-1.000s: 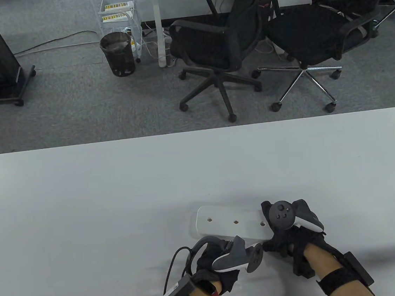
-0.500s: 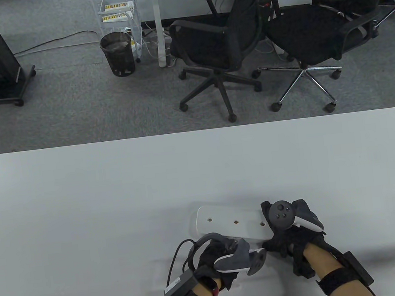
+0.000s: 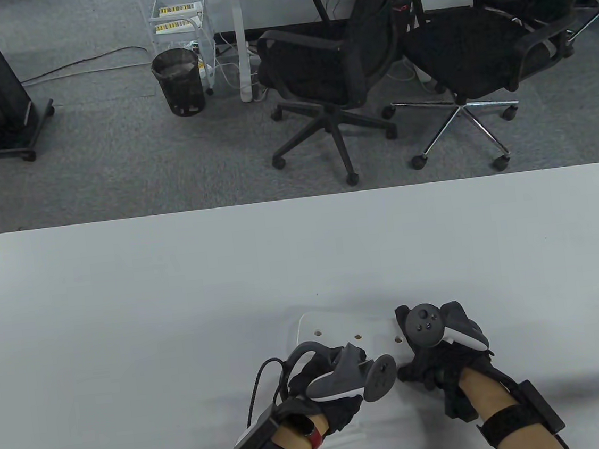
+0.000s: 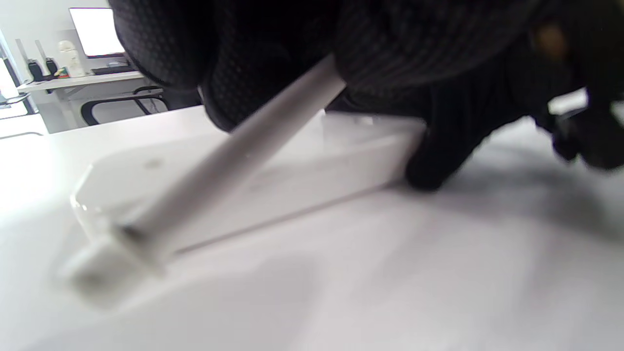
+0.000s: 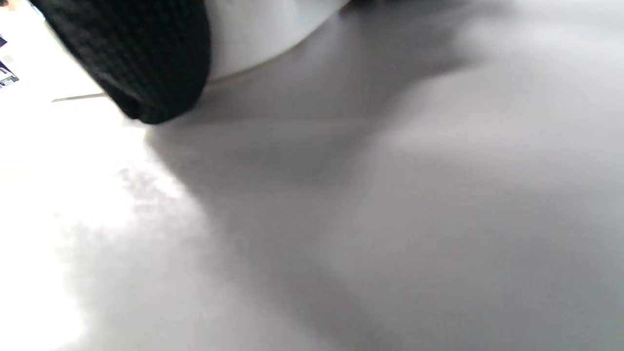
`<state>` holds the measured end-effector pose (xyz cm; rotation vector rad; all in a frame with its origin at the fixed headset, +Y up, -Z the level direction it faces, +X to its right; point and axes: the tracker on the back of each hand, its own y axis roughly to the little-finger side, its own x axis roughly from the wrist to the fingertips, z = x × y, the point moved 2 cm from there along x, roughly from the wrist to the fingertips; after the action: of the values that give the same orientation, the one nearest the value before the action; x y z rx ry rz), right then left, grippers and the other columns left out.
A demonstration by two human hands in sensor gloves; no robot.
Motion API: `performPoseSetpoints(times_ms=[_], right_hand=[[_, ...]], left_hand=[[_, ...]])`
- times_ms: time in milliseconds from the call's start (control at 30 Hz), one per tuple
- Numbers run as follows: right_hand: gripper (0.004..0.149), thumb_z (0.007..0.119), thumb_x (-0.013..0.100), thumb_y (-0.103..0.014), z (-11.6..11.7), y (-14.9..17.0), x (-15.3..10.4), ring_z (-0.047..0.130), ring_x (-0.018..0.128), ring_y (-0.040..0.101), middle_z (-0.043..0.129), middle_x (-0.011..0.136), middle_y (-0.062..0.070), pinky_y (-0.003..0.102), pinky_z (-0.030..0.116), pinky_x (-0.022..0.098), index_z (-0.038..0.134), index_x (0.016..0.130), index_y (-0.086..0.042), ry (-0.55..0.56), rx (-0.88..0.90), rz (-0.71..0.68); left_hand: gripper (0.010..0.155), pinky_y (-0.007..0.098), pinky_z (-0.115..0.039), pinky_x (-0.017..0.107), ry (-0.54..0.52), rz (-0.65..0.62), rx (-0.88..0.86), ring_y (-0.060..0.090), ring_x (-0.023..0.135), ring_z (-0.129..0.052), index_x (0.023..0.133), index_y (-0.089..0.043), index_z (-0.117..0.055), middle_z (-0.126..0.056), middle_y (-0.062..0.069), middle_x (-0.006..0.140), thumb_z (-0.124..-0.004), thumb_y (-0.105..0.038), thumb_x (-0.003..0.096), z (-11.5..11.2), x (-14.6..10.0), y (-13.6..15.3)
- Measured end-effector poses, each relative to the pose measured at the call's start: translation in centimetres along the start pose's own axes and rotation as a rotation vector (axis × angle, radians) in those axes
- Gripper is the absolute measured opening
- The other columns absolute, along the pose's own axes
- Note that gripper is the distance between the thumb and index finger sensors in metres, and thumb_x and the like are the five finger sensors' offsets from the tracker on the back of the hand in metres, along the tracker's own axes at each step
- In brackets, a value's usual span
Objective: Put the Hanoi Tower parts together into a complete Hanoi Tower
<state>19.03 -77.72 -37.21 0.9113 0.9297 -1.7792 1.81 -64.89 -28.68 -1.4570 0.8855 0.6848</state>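
Observation:
A white Hanoi Tower base (image 3: 342, 327) with three holes lies near the table's front edge. My left hand (image 3: 335, 362) grips a white peg (image 4: 243, 151) and holds it tilted over the base's near edge. In the left wrist view the peg's free end is low, by the near left corner of the base (image 4: 302, 165). My right hand (image 3: 426, 361) holds the base's right end. One of its fingers (image 4: 438, 146) touches the base's side there. The right wrist view shows one gloved finger (image 5: 136, 63) against the base (image 5: 263, 34). No discs are in view.
The white table (image 3: 126, 307) stretches wide to the left and behind the base. Its far edge runs across the middle of the table view. Two office chairs (image 3: 326, 72) and a bin (image 3: 178, 82) stand on the floor beyond.
My left hand has moved forward and a little left, onto the base's near edge, with the peg. My right hand and the base have stayed put.

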Motion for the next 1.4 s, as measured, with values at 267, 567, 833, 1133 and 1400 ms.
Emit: performPoseSetpoints(times_ms=[267, 567, 833, 1133, 1400], right_hand=[[0.113, 0.090, 0.033, -0.043, -0.1, -0.1, 0.0, 0.019, 0.099, 0.049, 0.017, 0.108, 0.022, 0.063, 0.028, 0.071, 0.002, 0.096, -0.012, -0.006, -0.010, 0.008], [0.113, 0.090, 0.033, -0.043, -0.1, -0.1, 0.1, 0.019, 0.099, 0.049, 0.017, 0.108, 0.021, 0.063, 0.028, 0.071, 0.002, 0.096, -0.013, -0.007, -0.008, 0.010], [0.113, 0.090, 0.033, -0.043, 0.0, 0.0, 0.1, 0.019, 0.099, 0.048, 0.016, 0.108, 0.021, 0.063, 0.028, 0.071, 0.001, 0.096, -0.013, -0.006, -0.006, 0.009], [0.113, 0.090, 0.033, -0.043, 0.0, 0.1, 0.1, 0.018, 0.099, 0.048, 0.016, 0.108, 0.021, 0.063, 0.027, 0.071, 0.001, 0.096, -0.013, -0.003, 0.000, 0.005], [0.113, 0.090, 0.034, -0.043, 0.0, 0.1, 0.0, 0.018, 0.099, 0.048, 0.016, 0.108, 0.021, 0.063, 0.027, 0.071, 0.001, 0.096, -0.013, -0.005, 0.000, 0.007]], left_hand=[[0.048, 0.049, -0.079, 0.059, -0.163, 0.048, -0.127, 0.031, 0.061, -0.102, 0.090, -0.026, -0.084, -0.093, 0.005, 0.083, -0.090, -0.031, 0.0422, 6.3, -1.9, 2.9], [0.047, 0.049, -0.081, 0.058, -0.432, 0.076, -0.022, 0.029, 0.059, -0.105, 0.089, -0.025, -0.086, -0.098, 0.005, 0.081, -0.088, -0.031, 0.0426, 10.1, -3.0, 4.1], [0.046, 0.048, -0.082, 0.057, -0.475, 0.158, -0.034, 0.028, 0.057, -0.106, 0.088, -0.025, -0.088, -0.099, 0.004, 0.080, -0.088, -0.032, 0.0420, 8.1, -1.7, 6.1], [0.046, 0.047, -0.083, 0.055, -0.437, 0.233, -0.088, 0.027, 0.055, -0.107, 0.086, -0.025, -0.090, -0.101, 0.004, 0.077, -0.089, -0.032, 0.0409, 4.1, 0.0, 8.4], [0.046, 0.047, -0.084, 0.054, -0.404, 0.269, -0.102, 0.026, 0.055, -0.108, 0.086, -0.025, -0.090, -0.101, 0.004, 0.077, -0.089, -0.032, 0.0408, 2.6, 0.5, 9.4]])
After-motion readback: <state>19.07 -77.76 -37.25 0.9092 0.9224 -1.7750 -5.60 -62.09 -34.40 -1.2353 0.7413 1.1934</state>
